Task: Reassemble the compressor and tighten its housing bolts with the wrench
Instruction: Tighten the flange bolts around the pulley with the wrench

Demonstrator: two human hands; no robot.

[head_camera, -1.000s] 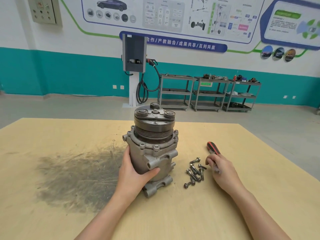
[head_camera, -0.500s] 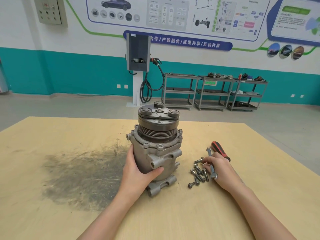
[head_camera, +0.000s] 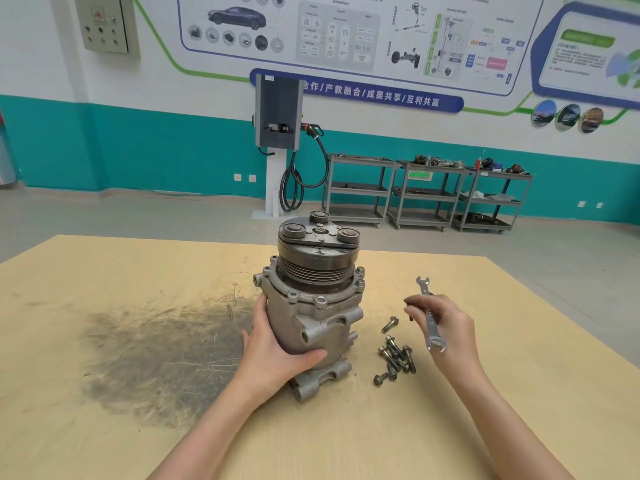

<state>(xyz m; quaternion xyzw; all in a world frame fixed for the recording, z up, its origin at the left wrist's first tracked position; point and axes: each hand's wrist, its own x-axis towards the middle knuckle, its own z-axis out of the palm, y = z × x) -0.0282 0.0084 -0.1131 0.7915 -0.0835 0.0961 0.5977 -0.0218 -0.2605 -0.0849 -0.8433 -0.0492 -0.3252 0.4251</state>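
Lifted off the desk (head_camera: 138,271) since a moment ago, the wrench (head_camera: 429,315) now sits pinched in the right hand (head_camera: 445,327) above the loose bolts (head_camera: 394,355), while the left hand (head_camera: 273,348) wraps the upright compressor (head_camera: 317,299), probably to steady it for tightening.

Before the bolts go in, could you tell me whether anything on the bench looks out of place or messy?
Yes: a dark smear of grime spreads across the table left of the compressor. The bolts lie loose in a heap to its right, one apart from the others.
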